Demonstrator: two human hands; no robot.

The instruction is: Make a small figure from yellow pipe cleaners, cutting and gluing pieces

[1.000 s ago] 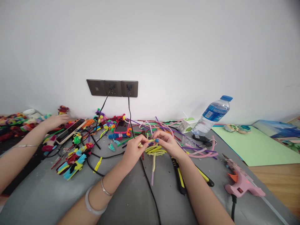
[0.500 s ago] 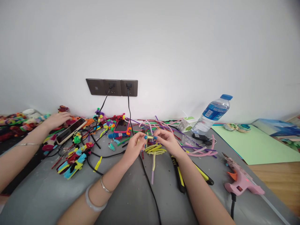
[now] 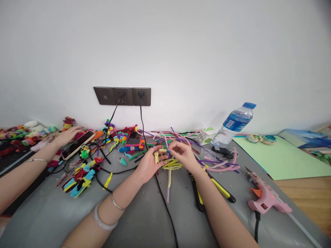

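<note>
"Which step?"
"Shaping, I'd judge: the left hand (image 3: 150, 166) loosely cradles a bent yellow pipe cleaner (image 3: 156, 157), six o'clock of centre; the right hand (image 3: 183, 157) pinches its three o'clock end."
"Next move?"
"Likely needs a steadier left hold."

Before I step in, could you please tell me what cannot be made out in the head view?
All in the head view:
Whether the two pale yellow bits at the left hand are one piece: its fingers are in the way.
Whether the yellow-and-black handles join: the right forearm covers that part.
The cord's far end: the bottom edge cuts it off.
Small print on the bottle label: too small.
</note>
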